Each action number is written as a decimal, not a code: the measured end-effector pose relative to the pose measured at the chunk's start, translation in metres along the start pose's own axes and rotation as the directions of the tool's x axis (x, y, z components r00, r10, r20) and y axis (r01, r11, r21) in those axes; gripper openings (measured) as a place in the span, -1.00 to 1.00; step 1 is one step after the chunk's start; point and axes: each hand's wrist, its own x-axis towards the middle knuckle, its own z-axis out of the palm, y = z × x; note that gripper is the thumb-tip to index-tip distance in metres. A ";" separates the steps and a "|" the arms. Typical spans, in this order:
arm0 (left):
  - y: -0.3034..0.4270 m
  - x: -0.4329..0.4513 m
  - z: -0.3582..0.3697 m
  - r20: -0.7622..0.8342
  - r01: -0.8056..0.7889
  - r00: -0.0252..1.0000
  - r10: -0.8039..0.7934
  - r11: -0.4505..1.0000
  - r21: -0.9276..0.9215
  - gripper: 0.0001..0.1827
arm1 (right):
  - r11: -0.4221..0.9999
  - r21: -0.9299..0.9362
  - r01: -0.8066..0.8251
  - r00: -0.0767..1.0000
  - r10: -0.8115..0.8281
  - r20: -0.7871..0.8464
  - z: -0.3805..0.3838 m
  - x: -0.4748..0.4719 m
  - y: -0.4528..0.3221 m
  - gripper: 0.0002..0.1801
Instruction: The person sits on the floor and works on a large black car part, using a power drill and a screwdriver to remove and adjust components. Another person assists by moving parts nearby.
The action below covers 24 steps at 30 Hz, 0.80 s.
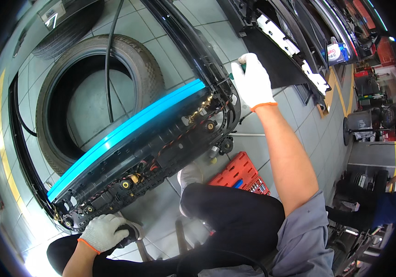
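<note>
A black plastic car bumper part [156,149] with wiring, round sensors and a bright blue strip [125,124] along its edge lies slantwise before me. My right hand [253,81], in a white knit glove with an orange cuff, grips a green-handled tool [243,67]; its thin shaft points at the part's upper right end, but whether the tip touches cannot be told. My left hand [104,232], gloved alike, is by the part's lower left end, its fingers curled over a dark object that is partly hidden, so I cannot tell whether it holds it.
A tyre [146,65] lies on the tiled floor beyond the part. An open red tool case [236,173] with sockets is near my shoe [189,176]. Black trim panels stand at the upper right. A person [374,200] is in the background at the right.
</note>
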 end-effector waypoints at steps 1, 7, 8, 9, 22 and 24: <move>0.001 0.002 -0.001 0.003 -0.008 1.000 0.008 1.000 0.003 -0.58 | 1.000 -0.006 0.017 1.000 -0.017 0.006 0.002 -0.001 0.001 -0.65; 0.007 0.008 -0.006 0.017 -0.056 0.998 0.056 0.998 0.024 -0.56 | 1.000 0.008 0.015 0.999 -0.016 0.037 0.005 -0.002 0.004 -0.67; 0.008 0.008 -0.006 0.023 -0.057 0.998 0.056 0.998 0.027 -0.56 | 1.000 0.011 0.005 0.999 -0.006 0.036 0.006 -0.002 0.004 -0.67; 0.009 0.008 -0.006 0.028 -0.056 0.998 0.055 0.998 0.031 -0.56 | 1.000 0.015 0.015 0.999 -0.015 0.033 0.006 -0.002 0.004 -0.67; 0.004 0.007 0.003 -0.008 -0.091 0.996 0.092 0.994 0.060 -0.58 | 0.998 0.055 -0.021 1.000 0.020 0.019 0.005 -0.005 0.008 -0.69; 0.003 0.007 0.003 -0.021 -0.100 0.995 0.102 0.993 0.056 -0.58 | 0.998 0.064 -0.006 1.000 0.005 0.022 0.005 -0.006 0.009 -0.70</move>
